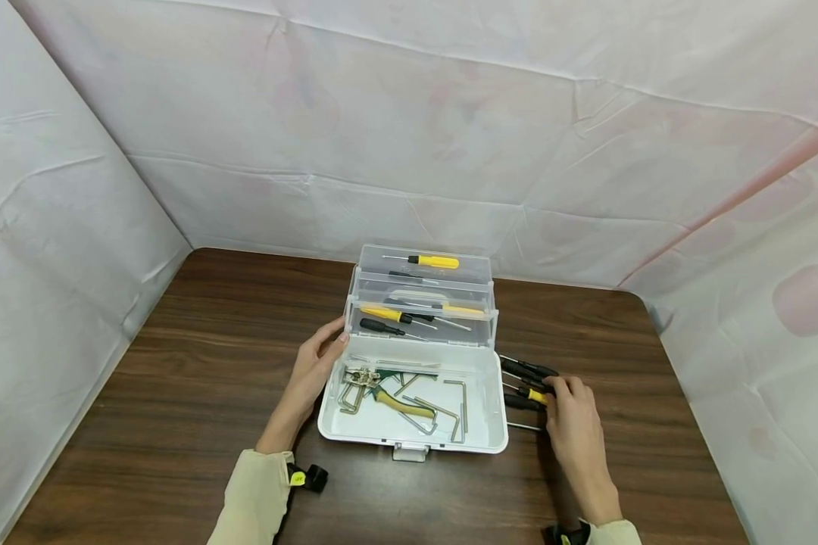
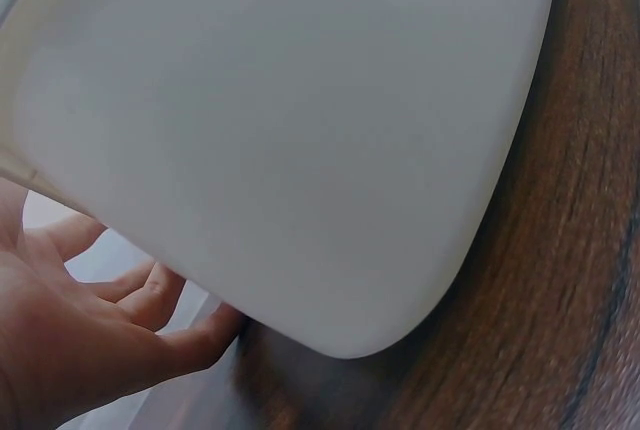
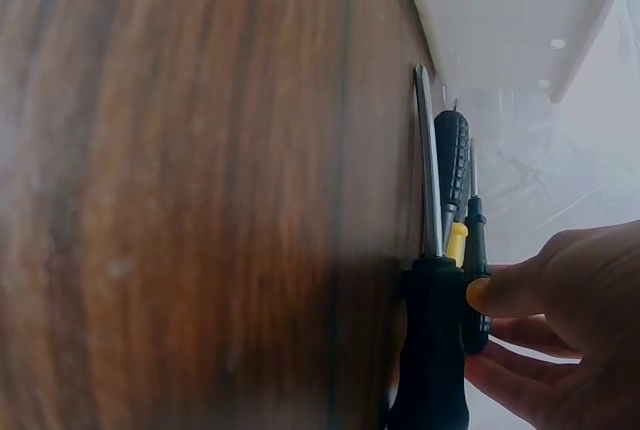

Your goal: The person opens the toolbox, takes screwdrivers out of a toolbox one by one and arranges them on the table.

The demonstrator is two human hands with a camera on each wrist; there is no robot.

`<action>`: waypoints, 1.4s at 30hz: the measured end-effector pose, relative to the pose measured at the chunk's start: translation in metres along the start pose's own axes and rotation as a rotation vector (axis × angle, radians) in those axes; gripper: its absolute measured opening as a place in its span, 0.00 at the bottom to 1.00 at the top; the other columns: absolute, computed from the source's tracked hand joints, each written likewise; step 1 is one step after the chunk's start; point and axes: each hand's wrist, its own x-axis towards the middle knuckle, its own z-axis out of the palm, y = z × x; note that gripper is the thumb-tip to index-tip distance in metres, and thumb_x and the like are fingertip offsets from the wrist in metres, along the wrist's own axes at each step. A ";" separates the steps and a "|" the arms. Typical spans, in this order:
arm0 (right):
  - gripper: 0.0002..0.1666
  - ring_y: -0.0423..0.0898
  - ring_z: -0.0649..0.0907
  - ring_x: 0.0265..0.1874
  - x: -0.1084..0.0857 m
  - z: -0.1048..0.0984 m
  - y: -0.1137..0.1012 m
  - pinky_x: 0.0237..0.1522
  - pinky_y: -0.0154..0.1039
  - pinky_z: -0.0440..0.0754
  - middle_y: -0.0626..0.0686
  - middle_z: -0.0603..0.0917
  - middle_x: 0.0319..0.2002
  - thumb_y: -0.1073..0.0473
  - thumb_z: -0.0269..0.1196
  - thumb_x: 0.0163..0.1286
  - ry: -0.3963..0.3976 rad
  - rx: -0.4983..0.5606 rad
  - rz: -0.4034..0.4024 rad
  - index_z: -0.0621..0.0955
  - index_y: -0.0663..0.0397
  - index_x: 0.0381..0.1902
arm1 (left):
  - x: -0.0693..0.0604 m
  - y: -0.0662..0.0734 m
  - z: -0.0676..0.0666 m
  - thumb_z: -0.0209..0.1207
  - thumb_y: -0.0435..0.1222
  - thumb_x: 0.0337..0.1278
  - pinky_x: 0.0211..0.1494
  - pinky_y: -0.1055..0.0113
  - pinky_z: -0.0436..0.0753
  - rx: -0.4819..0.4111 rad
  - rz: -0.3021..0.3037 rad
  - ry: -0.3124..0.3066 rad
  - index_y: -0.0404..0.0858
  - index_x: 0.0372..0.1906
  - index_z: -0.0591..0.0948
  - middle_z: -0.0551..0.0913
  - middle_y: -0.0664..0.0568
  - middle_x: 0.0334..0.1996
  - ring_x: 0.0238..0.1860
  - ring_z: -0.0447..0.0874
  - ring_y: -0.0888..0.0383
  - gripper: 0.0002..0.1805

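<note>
A white toolbox (image 1: 326,412) stands with its clear-compartment lid raised at the back. My left hand (image 1: 316,367) rests against its back left corner; in the left wrist view, the fingers (image 2: 215,338) touch the box's far edge. To the right of the box, my right hand (image 1: 576,412) is at a bunch of screwdrivers. It pinches a black-handled screwdriver (image 3: 477,235) between thumb and fingers in the right wrist view. Beside that one lies a larger black-handled screwdriver (image 3: 434,340). Another screwdriver has a yellow and black handle (image 1: 536,396).
Inside the toolbox lie several hex keys (image 1: 458,420) and pliers with a green and yellow handle (image 1: 404,404). Lid compartments hold several screwdrivers, including a yellow one (image 1: 438,262). Dark wooden table (image 1: 198,363) surrounds the box; fabric walls (image 1: 395,136) enclose its back and sides.
</note>
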 end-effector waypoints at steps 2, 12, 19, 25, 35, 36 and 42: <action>0.13 0.68 0.81 0.49 0.000 0.001 0.000 0.44 0.65 0.82 0.68 0.84 0.48 0.75 0.65 0.69 -0.016 -0.005 0.003 0.84 0.66 0.50 | 0.000 0.000 0.000 0.55 0.48 0.80 0.60 0.65 0.79 -0.004 0.005 0.000 0.47 0.78 0.69 0.72 0.44 0.75 0.65 0.78 0.44 0.29; 0.13 0.67 0.83 0.45 0.002 -0.002 0.005 0.39 0.65 0.83 0.67 0.84 0.47 0.76 0.65 0.69 -0.059 -0.014 -0.001 0.86 0.67 0.50 | 0.001 -0.002 0.001 0.55 0.48 0.80 0.58 0.64 0.81 -0.015 0.011 0.005 0.47 0.78 0.70 0.74 0.44 0.73 0.63 0.79 0.43 0.28; 0.12 0.67 0.85 0.44 0.010 -0.007 0.007 0.41 0.64 0.84 0.68 0.86 0.48 0.76 0.64 0.69 -0.159 -0.021 0.024 0.87 0.67 0.48 | 0.000 -0.003 0.001 0.55 0.48 0.80 0.57 0.65 0.81 -0.024 0.002 0.002 0.48 0.78 0.70 0.75 0.44 0.72 0.60 0.80 0.46 0.28; 0.11 0.67 0.87 0.43 0.016 -0.010 0.008 0.42 0.64 0.84 0.67 0.87 0.46 0.76 0.65 0.68 -0.196 -0.012 0.033 0.88 0.66 0.47 | 0.000 -0.004 0.001 0.55 0.49 0.79 0.56 0.65 0.82 -0.023 0.002 0.008 0.48 0.78 0.71 0.75 0.43 0.71 0.58 0.81 0.48 0.28; 0.12 0.66 0.87 0.44 0.019 -0.013 0.009 0.43 0.63 0.84 0.65 0.88 0.47 0.74 0.64 0.70 -0.249 0.001 0.071 0.87 0.65 0.49 | 0.000 -0.003 0.001 0.55 0.48 0.79 0.58 0.68 0.79 -0.017 0.002 0.003 0.48 0.78 0.70 0.73 0.45 0.74 0.63 0.79 0.45 0.28; 0.12 0.66 0.87 0.45 0.019 -0.014 0.009 0.44 0.64 0.84 0.66 0.87 0.47 0.74 0.64 0.71 -0.252 -0.001 0.076 0.87 0.65 0.50 | 0.000 -0.002 0.001 0.55 0.48 0.80 0.58 0.69 0.79 -0.015 0.004 0.003 0.48 0.78 0.70 0.72 0.45 0.74 0.63 0.79 0.45 0.29; 0.09 0.67 0.85 0.46 0.018 -0.012 0.001 0.43 0.65 0.83 0.66 0.88 0.47 0.72 0.64 0.71 -0.169 0.010 0.054 0.87 0.64 0.47 | 0.000 -0.003 0.000 0.56 0.48 0.79 0.56 0.68 0.81 -0.025 -0.004 0.010 0.48 0.78 0.70 0.75 0.44 0.72 0.60 0.80 0.45 0.28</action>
